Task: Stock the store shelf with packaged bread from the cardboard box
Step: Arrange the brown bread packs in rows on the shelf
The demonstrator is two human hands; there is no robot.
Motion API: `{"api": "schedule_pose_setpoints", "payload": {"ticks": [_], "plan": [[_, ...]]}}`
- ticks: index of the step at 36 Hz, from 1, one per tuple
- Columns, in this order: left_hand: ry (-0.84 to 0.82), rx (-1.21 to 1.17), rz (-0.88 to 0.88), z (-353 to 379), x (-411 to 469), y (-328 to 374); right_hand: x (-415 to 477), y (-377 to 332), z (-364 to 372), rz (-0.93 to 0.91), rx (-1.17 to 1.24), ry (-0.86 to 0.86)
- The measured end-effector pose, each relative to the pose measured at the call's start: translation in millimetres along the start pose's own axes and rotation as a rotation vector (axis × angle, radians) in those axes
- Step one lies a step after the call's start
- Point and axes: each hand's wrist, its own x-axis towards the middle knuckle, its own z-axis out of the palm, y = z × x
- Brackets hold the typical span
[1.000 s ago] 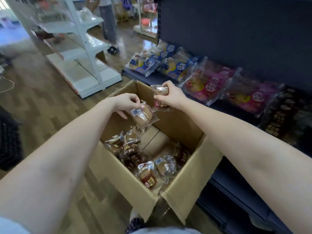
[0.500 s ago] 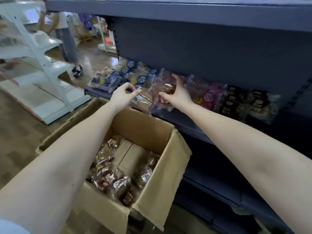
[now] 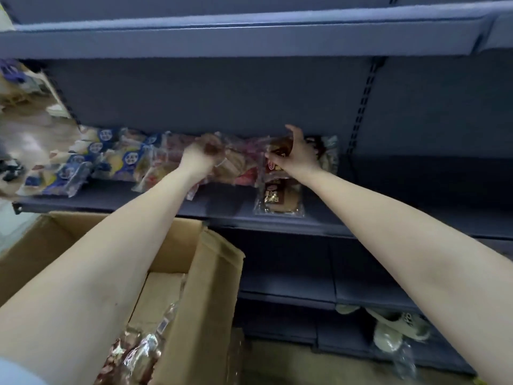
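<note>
Both arms reach over the dark blue shelf (image 3: pixel 227 207). My right hand (image 3: pixel 298 155) grips a clear-wrapped brown bread packet (image 3: pixel 280 148) above a row of like packets; one such packet (image 3: pixel 280 198) lies flat near the shelf's front edge. My left hand (image 3: pixel 198 157), blurred, holds another bread packet (image 3: pixel 212 147) over the pink-wrapped packets (image 3: pixel 241 165). The open cardboard box (image 3: pixel 211 273) stands below at the left, with several wrapped breads (image 3: pixel 138 354) inside.
Blue-and-yellow bread packs (image 3: pixel 83 159) fill the shelf's left part. An upper shelf (image 3: pixel 249 37) hangs overhead. Lower shelves (image 3: pixel 319 290) sit beneath, with pale shoes (image 3: pixel 394 326) at the bottom right. The shelf's right part (image 3: pixel 416 190) is bare.
Both hands have carried their bread packets from the box up and right to the shelf; the view has swung toward the shelf, leaving the box at the lower left.
</note>
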Motion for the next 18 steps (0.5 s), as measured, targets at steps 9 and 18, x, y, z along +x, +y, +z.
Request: {"api": "schedule_pose_setpoints", "payload": {"ticks": [9,18], "plan": [[-0.096,-0.045,0.172,94,13,71,-26,68,-88,0.156,-0.030,0.111],[-0.308,0.006,0.456,179,-5,123,-56,125,-142,0.292,-0.128,0.198]]}}
